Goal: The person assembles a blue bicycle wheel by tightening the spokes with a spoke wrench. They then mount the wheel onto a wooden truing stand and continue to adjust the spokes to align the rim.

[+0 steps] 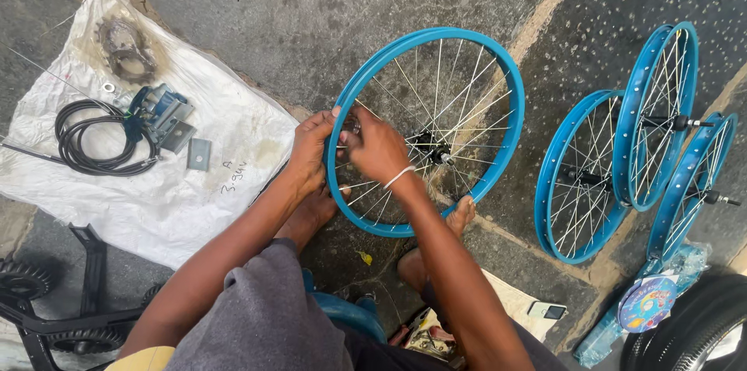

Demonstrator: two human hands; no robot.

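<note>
A blue bicycle wheel rim (pixel 498 60) with silver spokes and a black hub (pixel 430 147) stands tilted on the stone floor between my bare feet. My left hand (pixel 313 149) grips the rim's left edge. My right hand (pixel 377 145), with a white band on the wrist, reaches inside the rim and pinches something small near the spokes at the left side; what it holds is hidden by the fingers.
Three more blue spoked wheels (pixel 615 161) lean together at the right. A white sack (pixel 171 192) at left carries a sprocket (pixel 128 48), coiled black cable (pixel 85 141) and metal parts. A black frame (pixel 70 316) lies bottom left, a tyre (pixel 700 332) bottom right, a phone (pixel 546 310) near my knee.
</note>
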